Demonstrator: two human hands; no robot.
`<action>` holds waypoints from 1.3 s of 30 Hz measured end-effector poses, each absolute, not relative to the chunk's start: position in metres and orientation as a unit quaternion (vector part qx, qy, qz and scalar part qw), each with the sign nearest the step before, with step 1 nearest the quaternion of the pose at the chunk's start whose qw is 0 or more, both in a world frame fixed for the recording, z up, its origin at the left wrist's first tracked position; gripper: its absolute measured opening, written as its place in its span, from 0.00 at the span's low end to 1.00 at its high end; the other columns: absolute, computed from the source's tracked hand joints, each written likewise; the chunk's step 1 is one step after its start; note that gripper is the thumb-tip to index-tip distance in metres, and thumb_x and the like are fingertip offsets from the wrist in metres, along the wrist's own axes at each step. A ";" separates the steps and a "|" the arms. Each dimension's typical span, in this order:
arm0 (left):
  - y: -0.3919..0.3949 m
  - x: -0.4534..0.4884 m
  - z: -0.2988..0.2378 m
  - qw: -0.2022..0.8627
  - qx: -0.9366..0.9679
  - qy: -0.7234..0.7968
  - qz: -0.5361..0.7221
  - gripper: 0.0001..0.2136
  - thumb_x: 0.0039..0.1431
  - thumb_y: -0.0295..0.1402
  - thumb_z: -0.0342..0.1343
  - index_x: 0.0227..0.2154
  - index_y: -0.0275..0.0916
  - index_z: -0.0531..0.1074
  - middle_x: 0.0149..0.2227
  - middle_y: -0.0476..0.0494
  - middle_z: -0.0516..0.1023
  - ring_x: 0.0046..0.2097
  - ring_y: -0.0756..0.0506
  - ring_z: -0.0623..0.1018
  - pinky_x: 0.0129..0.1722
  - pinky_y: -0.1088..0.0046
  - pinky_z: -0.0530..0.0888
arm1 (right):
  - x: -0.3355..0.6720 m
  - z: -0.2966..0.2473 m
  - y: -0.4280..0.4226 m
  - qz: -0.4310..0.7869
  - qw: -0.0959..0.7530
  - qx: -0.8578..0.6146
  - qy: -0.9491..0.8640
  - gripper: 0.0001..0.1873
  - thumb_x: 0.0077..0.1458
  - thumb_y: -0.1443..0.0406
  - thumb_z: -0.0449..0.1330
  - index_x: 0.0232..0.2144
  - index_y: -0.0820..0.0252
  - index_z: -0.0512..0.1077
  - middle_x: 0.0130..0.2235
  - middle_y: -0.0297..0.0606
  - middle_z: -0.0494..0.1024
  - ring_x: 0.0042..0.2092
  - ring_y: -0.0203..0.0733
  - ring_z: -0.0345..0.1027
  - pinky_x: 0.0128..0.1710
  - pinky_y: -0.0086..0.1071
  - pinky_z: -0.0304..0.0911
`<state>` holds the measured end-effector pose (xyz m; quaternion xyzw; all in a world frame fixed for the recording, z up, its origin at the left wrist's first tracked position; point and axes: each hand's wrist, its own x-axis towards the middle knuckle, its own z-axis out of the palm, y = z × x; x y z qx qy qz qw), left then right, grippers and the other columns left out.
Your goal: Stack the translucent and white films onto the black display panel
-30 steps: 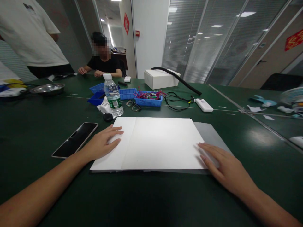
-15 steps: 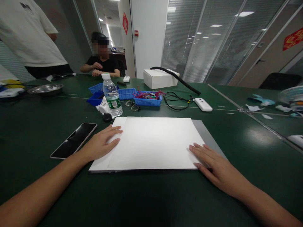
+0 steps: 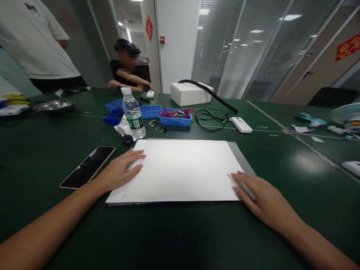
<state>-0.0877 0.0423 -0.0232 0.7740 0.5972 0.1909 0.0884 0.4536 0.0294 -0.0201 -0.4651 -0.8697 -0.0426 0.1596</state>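
Several white paper sheets lie flat in a stack in front of me on the dark green table. A grey sheet shows from under their right side. My left hand rests on the left edge of the stack, its fingers stretched out and slightly apart. At the right edge of the stack, my right hand touches the paper with its fingertips. Its fingers are extended, with the thumb apart from them, and neither hand grasps anything.
Left of the stack are a phone, a water bottle and a black mouse-like object. Beyond it lie glasses, a blue tray of wires, a white box and a white device. Two people are across the table.
My right hand has shifted slightly right and its fingers point more inward. The grey sheet's right edge and the top sheet's left edge have slid left. The seated person has reached an arm across.
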 end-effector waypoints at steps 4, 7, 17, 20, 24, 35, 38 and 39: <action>0.042 -0.088 -0.024 0.087 0.774 0.595 0.196 0.36 0.70 0.64 0.49 0.66 0.43 0.78 0.73 0.39 0.72 0.76 0.27 0.65 0.74 0.44 0.65 | 0.451 -0.020 0.028 -0.027 0.156 -0.432 -0.888 0.27 0.74 0.54 0.54 0.69 0.52 0.72 0.67 0.43 0.77 0.67 0.53 0.73 0.66 0.56 0.73; 0.043 -0.088 -0.024 0.087 0.773 0.596 0.199 0.35 0.70 0.64 0.49 0.65 0.43 0.78 0.73 0.39 0.72 0.76 0.27 0.66 0.74 0.44 0.65 | 0.449 -0.019 0.029 -0.020 0.154 -0.409 -0.899 0.27 0.74 0.55 0.55 0.70 0.52 0.71 0.68 0.43 0.75 0.68 0.53 0.72 0.66 0.56 0.72; 0.043 -0.088 -0.022 0.087 0.777 0.591 0.198 0.35 0.71 0.63 0.49 0.65 0.43 0.78 0.73 0.39 0.72 0.76 0.28 0.65 0.74 0.45 0.65 | 0.448 -0.018 0.027 -0.006 0.147 -0.383 -0.912 0.29 0.73 0.57 0.57 0.72 0.49 0.68 0.71 0.41 0.72 0.71 0.51 0.67 0.69 0.56 0.69; 0.043 -0.088 -0.022 0.086 0.779 0.589 0.196 0.35 0.71 0.63 0.49 0.65 0.43 0.78 0.73 0.39 0.72 0.76 0.27 0.66 0.74 0.45 0.65 | 0.447 -0.018 0.026 0.009 0.143 -0.381 -0.914 0.30 0.73 0.56 0.57 0.73 0.47 0.66 0.72 0.40 0.70 0.72 0.52 0.65 0.70 0.56 0.67; 0.043 -0.088 -0.023 0.087 0.777 0.589 0.204 0.35 0.70 0.63 0.50 0.65 0.43 0.78 0.72 0.39 0.72 0.76 0.27 0.66 0.74 0.46 0.65 | 0.446 -0.017 0.025 0.026 0.130 -0.378 -0.916 0.31 0.74 0.56 0.57 0.75 0.44 0.64 0.74 0.39 0.67 0.74 0.52 0.62 0.72 0.57 0.64; 0.042 -0.087 -0.020 0.094 0.773 0.595 0.200 0.34 0.70 0.62 0.51 0.65 0.43 0.78 0.73 0.39 0.72 0.76 0.26 0.66 0.74 0.43 0.65 | 0.444 -0.019 0.024 0.015 0.124 -0.368 -0.921 0.34 0.73 0.55 0.58 0.77 0.43 0.60 0.75 0.41 0.64 0.75 0.54 0.60 0.72 0.57 0.64; 0.042 -0.088 -0.021 0.096 0.772 0.595 0.203 0.34 0.70 0.63 0.52 0.65 0.43 0.78 0.73 0.39 0.72 0.76 0.26 0.65 0.74 0.42 0.65 | 0.443 -0.019 0.025 0.019 0.127 -0.368 -0.921 0.33 0.73 0.56 0.58 0.76 0.43 0.61 0.75 0.40 0.64 0.75 0.54 0.59 0.73 0.58 0.63; 0.043 -0.088 -0.022 0.097 0.772 0.593 0.206 0.35 0.69 0.63 0.52 0.65 0.43 0.78 0.72 0.39 0.72 0.76 0.26 0.65 0.74 0.42 0.65 | 0.443 -0.020 0.025 0.023 0.129 -0.368 -0.920 0.33 0.73 0.56 0.59 0.76 0.42 0.61 0.75 0.40 0.64 0.75 0.54 0.59 0.73 0.58 0.63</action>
